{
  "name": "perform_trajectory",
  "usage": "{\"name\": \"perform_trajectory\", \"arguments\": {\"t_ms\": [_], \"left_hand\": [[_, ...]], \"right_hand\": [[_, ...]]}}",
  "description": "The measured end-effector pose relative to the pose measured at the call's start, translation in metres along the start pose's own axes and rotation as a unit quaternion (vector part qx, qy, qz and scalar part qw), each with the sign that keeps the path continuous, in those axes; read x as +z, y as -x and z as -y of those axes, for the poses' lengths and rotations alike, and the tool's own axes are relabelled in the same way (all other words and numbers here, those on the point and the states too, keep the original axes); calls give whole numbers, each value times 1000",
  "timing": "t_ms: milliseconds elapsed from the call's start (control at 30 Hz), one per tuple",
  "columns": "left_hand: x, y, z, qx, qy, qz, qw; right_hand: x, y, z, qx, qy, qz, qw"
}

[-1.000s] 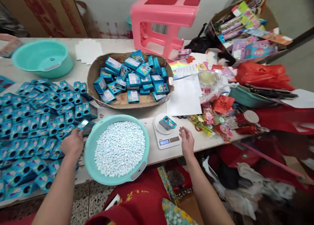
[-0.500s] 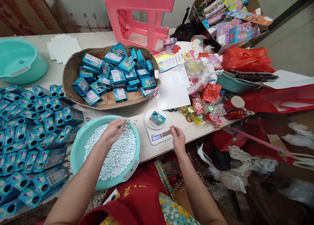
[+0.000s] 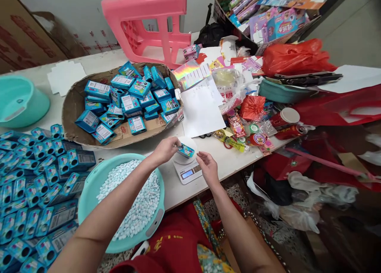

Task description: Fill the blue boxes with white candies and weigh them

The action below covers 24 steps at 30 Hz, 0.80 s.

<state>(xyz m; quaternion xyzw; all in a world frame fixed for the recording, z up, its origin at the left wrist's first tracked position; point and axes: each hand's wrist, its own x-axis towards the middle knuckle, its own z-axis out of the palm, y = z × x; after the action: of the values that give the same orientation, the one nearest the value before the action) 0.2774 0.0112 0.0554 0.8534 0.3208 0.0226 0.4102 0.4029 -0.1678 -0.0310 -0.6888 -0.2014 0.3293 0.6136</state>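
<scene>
A small blue printed box lies on the round white plate of a digital kitchen scale, whose display is lit. My left hand is at the box's left end, its fingers pinched together; what is between them is hidden. Just right of the box, my right hand is held with its fingers loosely curved and apart, holding nothing. Below my left forearm stands a turquoise basin of small pale blue and white candies.
A cut-down cardboard box holds several closed blue boxes. Rows of blue boxes with round holes stand at left. Another turquoise basin, a pink stool, white paper and a red plastic bag surround the work.
My left hand has moved right, from over the candies to the box on the scale. My right hand has come slightly left towards the box. The whole view has shifted a little.
</scene>
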Motion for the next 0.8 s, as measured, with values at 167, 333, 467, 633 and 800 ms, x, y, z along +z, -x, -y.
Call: {"name": "perform_trajectory", "arguments": {"t_ms": [167,333,467,633,800], "left_hand": [[14,-17,-9,61,-172,34,983],[13,-15,-9,87,-198,33,976],[12,-14,-9,98,-167,19,981],[11,-16,-8,76,-38,-33,996],[0,8,12,-20,159,-121,980]], "right_hand": [[-3,-7,0,12,-6,-7,1000],[-21,-8,-8,18,4,-30,999],[-29,-7,-11,20,7,-49,999],[-30,-6,-11,21,8,-57,998],[-33,2,-11,26,14,-62,998]]}}
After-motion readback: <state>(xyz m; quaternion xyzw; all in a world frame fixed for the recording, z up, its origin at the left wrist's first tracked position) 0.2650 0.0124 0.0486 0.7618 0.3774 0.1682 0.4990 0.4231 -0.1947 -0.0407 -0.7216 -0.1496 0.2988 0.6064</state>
